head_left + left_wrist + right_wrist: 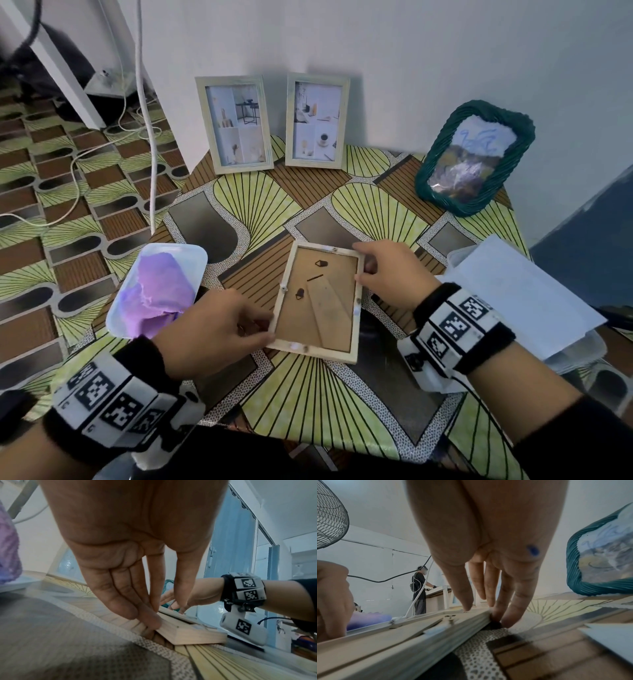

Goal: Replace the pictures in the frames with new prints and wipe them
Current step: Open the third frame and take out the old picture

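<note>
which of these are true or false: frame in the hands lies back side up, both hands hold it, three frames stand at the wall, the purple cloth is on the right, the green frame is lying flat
1. The wooden frame lies back side up: true.
2. The left hand and right hand both grip its edges: true.
3. Three frames stand at the wall: true, two pale frames and the green woven frame.
4. The purple cloth is on the right: false, it is on the left, in a white tray.
5. The green woven frame lies flat: false, it leans against the wall.
</note>
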`<control>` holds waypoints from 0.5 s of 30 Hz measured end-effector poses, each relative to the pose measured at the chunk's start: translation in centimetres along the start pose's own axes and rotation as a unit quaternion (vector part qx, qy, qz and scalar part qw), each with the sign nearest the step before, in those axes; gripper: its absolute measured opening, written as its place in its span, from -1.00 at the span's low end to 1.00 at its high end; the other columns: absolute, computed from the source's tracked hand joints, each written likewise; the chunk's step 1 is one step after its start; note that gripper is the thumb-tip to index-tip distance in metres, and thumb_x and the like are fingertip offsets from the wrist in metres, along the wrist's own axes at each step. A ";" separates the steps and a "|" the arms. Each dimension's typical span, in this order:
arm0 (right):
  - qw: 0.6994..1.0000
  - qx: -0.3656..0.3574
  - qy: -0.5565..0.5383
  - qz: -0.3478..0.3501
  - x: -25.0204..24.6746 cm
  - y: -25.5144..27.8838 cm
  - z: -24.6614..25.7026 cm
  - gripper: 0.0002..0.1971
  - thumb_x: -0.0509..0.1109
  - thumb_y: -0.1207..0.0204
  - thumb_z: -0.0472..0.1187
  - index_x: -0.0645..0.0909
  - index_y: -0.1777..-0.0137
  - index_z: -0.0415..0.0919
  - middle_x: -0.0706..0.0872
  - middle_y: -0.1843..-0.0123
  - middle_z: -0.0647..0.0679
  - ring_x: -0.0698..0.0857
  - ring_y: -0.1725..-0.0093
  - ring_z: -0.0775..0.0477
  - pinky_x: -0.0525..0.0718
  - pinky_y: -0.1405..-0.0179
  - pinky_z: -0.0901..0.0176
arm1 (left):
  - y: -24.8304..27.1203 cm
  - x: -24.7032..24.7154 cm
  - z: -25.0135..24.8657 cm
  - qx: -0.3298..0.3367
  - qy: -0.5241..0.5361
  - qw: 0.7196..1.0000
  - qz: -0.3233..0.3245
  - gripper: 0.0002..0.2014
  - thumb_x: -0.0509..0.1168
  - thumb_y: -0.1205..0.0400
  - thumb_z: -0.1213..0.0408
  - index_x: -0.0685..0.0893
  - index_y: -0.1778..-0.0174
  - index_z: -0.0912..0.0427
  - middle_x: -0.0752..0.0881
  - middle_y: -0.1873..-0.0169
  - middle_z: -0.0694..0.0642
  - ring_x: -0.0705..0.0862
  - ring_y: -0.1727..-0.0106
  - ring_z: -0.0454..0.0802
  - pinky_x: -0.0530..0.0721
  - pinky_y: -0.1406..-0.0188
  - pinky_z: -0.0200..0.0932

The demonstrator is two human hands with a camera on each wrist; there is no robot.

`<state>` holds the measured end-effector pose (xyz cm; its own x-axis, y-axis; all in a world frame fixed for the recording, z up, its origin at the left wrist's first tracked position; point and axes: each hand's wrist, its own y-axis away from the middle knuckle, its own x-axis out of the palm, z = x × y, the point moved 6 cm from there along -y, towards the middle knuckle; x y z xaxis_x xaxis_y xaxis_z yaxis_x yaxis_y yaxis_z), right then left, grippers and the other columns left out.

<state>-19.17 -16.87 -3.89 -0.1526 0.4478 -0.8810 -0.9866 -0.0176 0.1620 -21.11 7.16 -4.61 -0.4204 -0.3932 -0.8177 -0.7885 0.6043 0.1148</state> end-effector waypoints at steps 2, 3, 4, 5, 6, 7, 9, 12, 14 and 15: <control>1.000 -0.016 -0.001 0.007 0.2 0.0 0.2 -0.50 0.39 -0.60 -0.21 0.49 -0.55 -0.14 0.71 -0.19 -0.09 0.65 -0.19 -0.09 0.62 -0.23 0.08 | 0.1 0.5 0.1 -0.008 0.043 0.999 0.026 -0.76 0.45 -0.54 -0.03 0.85 -0.01 0.00 0.84 0.25 -0.13 0.79 0.19 -0.22 0.74 0.04 -0.11; 1.000 -0.023 -0.006 0.007 0.3 0.1 0.3 -0.52 0.37 -0.61 -0.19 0.49 -0.54 -0.13 0.68 -0.11 -0.05 0.62 -0.10 -0.05 0.59 -0.13 0.12 | 0.0 0.8 0.1 -0.002 0.053 0.998 0.045 -0.78 0.44 -0.56 -0.01 0.85 -0.02 -0.01 0.84 0.25 -0.12 0.79 0.19 -0.21 0.75 0.02 -0.11; 0.999 -0.032 -0.012 0.006 0.4 0.3 0.4 -0.55 0.36 -0.62 -0.17 0.50 -0.52 -0.13 0.64 -0.02 0.01 0.58 -0.01 0.01 0.54 -0.04 0.17 | 0.0 1.0 0.0 0.003 0.059 0.997 0.056 -0.80 0.43 -0.58 0.01 0.85 -0.03 -0.02 0.84 0.25 -0.15 0.78 0.19 -0.28 0.75 0.02 -0.12; 0.999 -0.043 -0.018 0.005 0.5 0.7 0.4 -0.59 0.35 -0.63 -0.16 0.54 -0.47 -0.10 0.60 0.05 0.09 0.55 0.08 0.07 0.50 0.03 0.20 | -0.1 0.9 -0.1 0.006 0.060 0.997 0.053 -0.82 0.43 -0.58 0.04 0.85 -0.03 -0.04 0.83 0.25 -0.22 0.77 0.18 -0.34 0.74 0.05 -0.16; 0.998 -0.055 -0.021 0.000 0.6 1.0 0.5 -0.69 0.35 -0.63 -0.15 0.60 -0.36 -0.06 0.58 0.13 0.16 0.54 0.16 0.11 0.48 0.08 0.21 | -0.3 0.7 -0.2 0.010 0.053 0.998 0.034 -0.83 0.45 -0.57 0.07 0.86 -0.02 -0.04 0.83 0.25 -0.25 0.76 0.19 -0.37 0.73 0.09 -0.21; 0.998 -0.065 -0.020 -0.005 0.6 1.4 0.5 -0.82 0.34 -0.62 -0.15 0.62 -0.20 -0.02 0.58 0.19 0.20 0.55 0.20 0.13 0.50 0.12 0.18 | -0.6 0.3 -0.4 0.019 0.038 0.999 0.004 -0.84 0.47 -0.56 0.10 0.85 -0.03 -0.03 0.82 0.26 -0.24 0.75 0.20 -0.36 0.71 0.13 -0.25; 0.996 -0.083 -0.019 -0.005 0.7 2.3 0.5 -0.86 0.35 -0.60 -0.14 0.62 -0.12 -0.08 0.70 0.08 0.12 0.64 0.08 0.07 0.63 0.06 0.04 | -1.1 -0.6 -1.3 0.061 -0.010 0.997 -0.051 -0.77 0.50 -0.53 0.14 0.82 -0.11 -0.02 0.81 0.20 -0.19 0.73 0.16 -0.30 0.71 0.07 -0.21; 0.992 -0.111 0.035 0.039 1.6 3.6 0.1 -0.54 0.37 -0.59 -0.06 0.51 -0.46 -0.16 0.59 -0.48 -0.05 0.57 -0.40 -0.09 0.57 -0.37 -0.06 | -2.6 0.0 -3.3 0.145 -0.134 0.980 -0.029 -0.52 0.42 -0.55 0.17 0.61 -0.43 -0.02 0.67 -0.24 -0.04 0.59 -0.28 -0.09 0.59 -0.29 -0.13; 0.986 -0.117 0.084 0.089 2.6 4.1 -0.3 -0.34 0.34 -0.63 0.01 0.26 -0.67 -0.18 0.23 -0.73 -0.05 0.28 -0.65 -0.09 0.30 -0.62 -0.01 | -3.8 1.1 -4.1 0.172 -0.224 0.959 0.023 -0.40 0.31 -0.61 0.14 0.39 -0.61 -0.01 0.47 -0.51 0.03 0.39 -0.53 0.02 0.44 -0.50 -0.02; 0.982 -0.115 0.098 0.109 3.0 4.1 -0.4 -0.29 0.31 -0.65 0.03 0.13 -0.72 -0.17 0.07 -0.77 -0.04 0.13 -0.71 -0.06 0.18 -0.68 0.01 | -4.5 1.7 -4.3 0.183 -0.260 0.947 0.051 -0.38 0.25 -0.66 0.10 0.28 -0.67 0.01 0.36 -0.61 0.06 0.28 -0.63 0.06 0.36 -0.58 0.03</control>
<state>-23.73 -15.99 -6.04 -0.3478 0.2297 -0.9090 -0.9124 -0.3060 0.2718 -20.24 0.82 -4.12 -0.1328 0.0166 -0.9910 -0.5080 0.8574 0.0825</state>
